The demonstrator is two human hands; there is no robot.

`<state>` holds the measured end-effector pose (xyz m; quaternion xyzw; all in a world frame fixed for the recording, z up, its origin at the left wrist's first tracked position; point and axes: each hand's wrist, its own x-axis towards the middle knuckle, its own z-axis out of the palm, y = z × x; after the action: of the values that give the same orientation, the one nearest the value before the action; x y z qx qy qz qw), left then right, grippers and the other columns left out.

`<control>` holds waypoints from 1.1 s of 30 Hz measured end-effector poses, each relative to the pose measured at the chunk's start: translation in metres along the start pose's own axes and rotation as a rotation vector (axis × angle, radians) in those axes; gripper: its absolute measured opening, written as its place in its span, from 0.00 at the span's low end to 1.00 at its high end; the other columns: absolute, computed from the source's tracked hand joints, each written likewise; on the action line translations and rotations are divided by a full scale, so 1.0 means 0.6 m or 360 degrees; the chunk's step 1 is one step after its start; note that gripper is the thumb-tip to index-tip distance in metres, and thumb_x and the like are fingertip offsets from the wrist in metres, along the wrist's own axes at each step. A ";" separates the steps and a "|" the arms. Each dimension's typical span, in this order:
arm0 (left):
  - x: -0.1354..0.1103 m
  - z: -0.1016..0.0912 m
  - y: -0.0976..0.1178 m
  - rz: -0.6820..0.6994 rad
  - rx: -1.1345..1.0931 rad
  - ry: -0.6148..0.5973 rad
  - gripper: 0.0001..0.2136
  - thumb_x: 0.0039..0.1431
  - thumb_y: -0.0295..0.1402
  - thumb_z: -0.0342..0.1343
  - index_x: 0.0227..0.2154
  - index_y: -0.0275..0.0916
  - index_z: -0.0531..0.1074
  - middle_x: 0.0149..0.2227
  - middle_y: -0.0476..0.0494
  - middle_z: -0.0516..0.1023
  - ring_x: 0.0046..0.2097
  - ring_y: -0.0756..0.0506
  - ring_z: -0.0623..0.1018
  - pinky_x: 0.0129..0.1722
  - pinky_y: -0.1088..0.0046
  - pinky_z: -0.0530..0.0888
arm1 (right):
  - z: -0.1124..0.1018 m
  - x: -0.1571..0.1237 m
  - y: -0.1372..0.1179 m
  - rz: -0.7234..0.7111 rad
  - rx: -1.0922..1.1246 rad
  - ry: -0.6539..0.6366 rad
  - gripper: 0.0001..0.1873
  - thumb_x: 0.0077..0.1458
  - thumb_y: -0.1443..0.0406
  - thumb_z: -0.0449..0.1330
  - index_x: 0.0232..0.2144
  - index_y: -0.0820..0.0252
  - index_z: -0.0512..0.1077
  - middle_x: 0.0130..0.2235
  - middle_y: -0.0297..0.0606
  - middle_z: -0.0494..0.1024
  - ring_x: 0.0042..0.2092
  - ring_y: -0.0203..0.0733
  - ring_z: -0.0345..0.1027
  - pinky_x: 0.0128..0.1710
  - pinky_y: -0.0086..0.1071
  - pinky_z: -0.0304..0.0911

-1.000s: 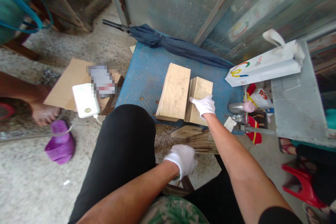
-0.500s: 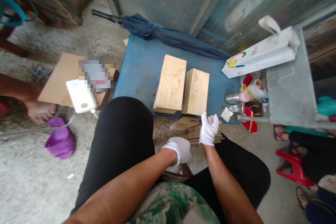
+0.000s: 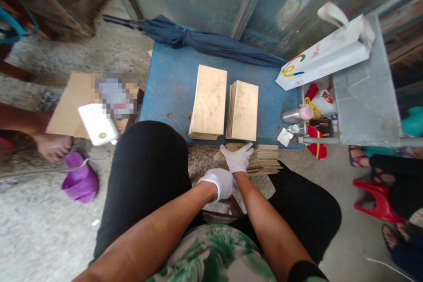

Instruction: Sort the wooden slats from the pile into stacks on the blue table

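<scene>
Both my hands wear white gloves. My right hand [image 3: 237, 157] has its thumb and fingers apart, palm down, over the left part of a lower pile of thin wooden boards [image 3: 266, 158]. My left hand [image 3: 218, 183] is bent just below it, near my right wrist; its fingers are hidden from view. On the blue table [image 3: 165, 83] beyond stand two neat stacks of thin plywood boards: a wider left stack [image 3: 209, 101] and a narrower right stack [image 3: 244, 110]. Neither hand touches these two stacks.
A folded dark umbrella [image 3: 211, 46] lies along the table's back. To the right are a white paper bag [image 3: 325, 59], a metal tray [image 3: 366, 97] and small items. At left, a white power bank [image 3: 98, 124] rests on cardboard [image 3: 68, 112], near another person's foot [image 3: 54, 143].
My right hand has moved left across the lower boards, turning from fingers raised to palm down and spread. My left hand stays bent near the same place. The view has shifted slightly.
</scene>
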<state>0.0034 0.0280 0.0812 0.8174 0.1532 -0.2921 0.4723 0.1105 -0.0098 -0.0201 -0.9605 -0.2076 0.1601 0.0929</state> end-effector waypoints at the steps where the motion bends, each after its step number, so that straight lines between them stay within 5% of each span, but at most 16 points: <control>1: 0.002 0.002 -0.001 0.0005 0.0018 -0.0017 0.17 0.63 0.37 0.58 0.47 0.31 0.82 0.48 0.25 0.83 0.53 0.29 0.82 0.55 0.51 0.77 | 0.003 0.001 -0.002 0.0002 0.0000 0.0012 0.77 0.38 0.41 0.73 0.72 0.84 0.40 0.66 0.77 0.54 0.65 0.73 0.59 0.63 0.53 0.60; 6: 0.005 0.002 -0.001 -0.0034 0.0085 -0.0093 0.17 0.64 0.38 0.55 0.47 0.32 0.82 0.49 0.26 0.83 0.53 0.30 0.82 0.53 0.55 0.78 | 0.011 0.001 -0.003 -0.0033 0.0060 0.0090 0.73 0.41 0.47 0.74 0.71 0.86 0.41 0.65 0.76 0.56 0.67 0.72 0.54 0.65 0.51 0.58; 18: -0.012 -0.023 0.009 -0.0207 0.0075 -0.0042 0.18 0.66 0.33 0.52 0.50 0.28 0.81 0.50 0.23 0.82 0.55 0.28 0.81 0.55 0.52 0.77 | -0.016 -0.020 0.025 0.0032 0.0180 0.0138 0.60 0.42 0.49 0.72 0.70 0.69 0.57 0.65 0.66 0.59 0.64 0.69 0.60 0.61 0.55 0.62; 26: -0.017 -0.042 0.001 -0.0466 -0.0053 0.0294 0.18 0.65 0.28 0.51 0.55 0.29 0.75 0.54 0.25 0.80 0.56 0.31 0.81 0.54 0.55 0.78 | -0.093 -0.053 0.024 -0.0088 0.0264 0.0383 0.54 0.41 0.48 0.71 0.65 0.69 0.64 0.60 0.61 0.66 0.62 0.64 0.63 0.62 0.53 0.63; 33: -0.007 -0.033 -0.013 -0.0264 -0.0198 0.0515 0.19 0.66 0.37 0.53 0.57 0.36 0.73 0.55 0.30 0.80 0.56 0.32 0.81 0.55 0.58 0.76 | -0.185 -0.098 0.038 -0.0277 0.0374 0.0281 0.56 0.43 0.44 0.70 0.68 0.64 0.61 0.63 0.57 0.66 0.63 0.62 0.65 0.63 0.51 0.65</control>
<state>0.0024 0.0491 0.0861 0.8076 0.3117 -0.1847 0.4653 0.1068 -0.0677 0.0938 -0.9318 -0.2609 0.0898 0.2358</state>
